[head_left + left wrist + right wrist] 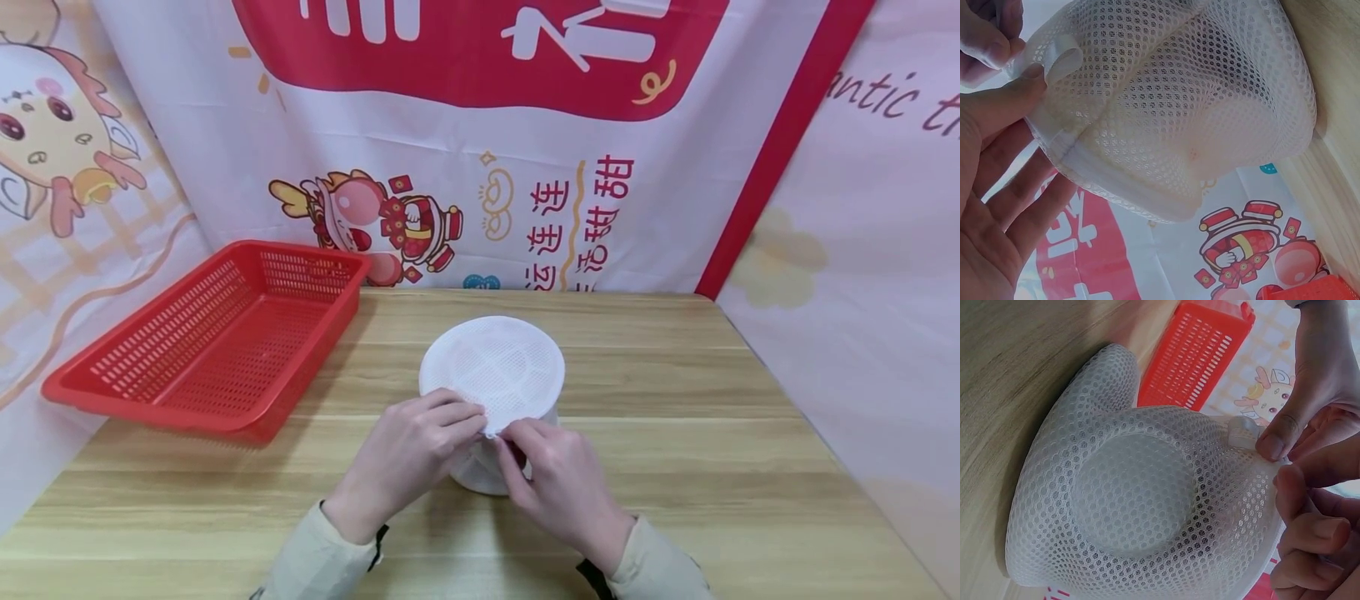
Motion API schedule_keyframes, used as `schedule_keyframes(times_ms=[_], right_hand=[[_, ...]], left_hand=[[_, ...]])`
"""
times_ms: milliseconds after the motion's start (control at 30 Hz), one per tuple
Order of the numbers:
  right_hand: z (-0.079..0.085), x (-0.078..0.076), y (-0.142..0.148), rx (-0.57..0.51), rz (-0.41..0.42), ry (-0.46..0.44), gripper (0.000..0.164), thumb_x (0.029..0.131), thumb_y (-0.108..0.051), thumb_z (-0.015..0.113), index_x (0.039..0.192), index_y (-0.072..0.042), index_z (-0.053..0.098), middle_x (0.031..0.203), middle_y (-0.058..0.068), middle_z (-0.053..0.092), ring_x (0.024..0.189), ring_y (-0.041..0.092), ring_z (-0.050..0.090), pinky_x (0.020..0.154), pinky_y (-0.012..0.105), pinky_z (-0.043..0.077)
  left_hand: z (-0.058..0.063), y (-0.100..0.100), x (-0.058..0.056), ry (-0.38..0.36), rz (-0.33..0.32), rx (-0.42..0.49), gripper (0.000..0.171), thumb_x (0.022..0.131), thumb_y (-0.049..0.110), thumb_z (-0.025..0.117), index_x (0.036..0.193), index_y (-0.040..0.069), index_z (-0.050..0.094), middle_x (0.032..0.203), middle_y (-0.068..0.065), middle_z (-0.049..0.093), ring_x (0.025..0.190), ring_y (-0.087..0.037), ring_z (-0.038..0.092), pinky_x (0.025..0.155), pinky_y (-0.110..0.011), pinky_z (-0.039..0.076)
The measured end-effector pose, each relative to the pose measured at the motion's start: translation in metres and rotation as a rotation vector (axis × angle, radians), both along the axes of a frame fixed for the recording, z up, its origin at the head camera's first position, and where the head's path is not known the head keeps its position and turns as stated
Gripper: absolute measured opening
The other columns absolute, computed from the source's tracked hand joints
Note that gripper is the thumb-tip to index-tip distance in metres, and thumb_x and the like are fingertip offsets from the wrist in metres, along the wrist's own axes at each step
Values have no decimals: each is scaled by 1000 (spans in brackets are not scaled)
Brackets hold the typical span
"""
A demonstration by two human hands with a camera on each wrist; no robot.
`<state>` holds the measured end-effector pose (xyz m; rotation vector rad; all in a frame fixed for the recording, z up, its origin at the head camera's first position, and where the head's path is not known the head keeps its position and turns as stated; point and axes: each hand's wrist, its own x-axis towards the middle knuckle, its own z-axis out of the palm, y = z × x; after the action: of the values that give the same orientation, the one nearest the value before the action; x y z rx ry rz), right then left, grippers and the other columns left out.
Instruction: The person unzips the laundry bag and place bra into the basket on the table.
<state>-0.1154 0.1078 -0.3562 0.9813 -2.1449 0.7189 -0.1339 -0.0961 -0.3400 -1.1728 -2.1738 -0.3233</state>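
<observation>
A white mesh laundry bag (498,358) stands on the table with its round lid facing up. At the near rim, my left hand (420,446) pinches the edge between thumb and fingers, beside a small white fabric loop (1065,59). My right hand (562,483) meets it there, thumb and forefinger pinching the rim close to the left fingertips. What small part lies between the right fingertips is hidden. Through the mesh side (1041,506) a round pale outline shows in the right wrist view; whether it is a separate thing I cannot tell.
A red plastic basket (315,350) with slotted sides sits at the left of the wooden table (675,433). Printed cloths (420,142) hang behind the table and at both sides.
</observation>
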Motion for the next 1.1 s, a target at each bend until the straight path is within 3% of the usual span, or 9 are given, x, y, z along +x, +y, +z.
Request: schedule_keyframes(times_ms=[700,967,1100], right_hand=[[0,-1,-1,-1,-56,23,16,78,-3,63,70,-13,54,60,-8,47,50,-1,37,43,12,31],[-3,-1,-4,2,-44,35,16,81,-6,62,71,-14,53,61,-9,47,50,-1,39,44,12,31],[-5,-1,-5,-1,-46,31,16,82,-7,61,71,-14,53,62,-9,46,51,0,39,43,12,31]], left_hand=[[2,0,3,-37,27,-9,23,77,8,84,98,12,76,98,3,72,92,-12,65,75,-28,55],[-3,9,5,41,3,33,17,81,5,78,98,8,75,97,0,69,91,-14,64,74,-27,55],[-3,10,6,46,16,34,18,81,3,77,98,8,75,96,0,70,91,-13,64,74,-27,55]])
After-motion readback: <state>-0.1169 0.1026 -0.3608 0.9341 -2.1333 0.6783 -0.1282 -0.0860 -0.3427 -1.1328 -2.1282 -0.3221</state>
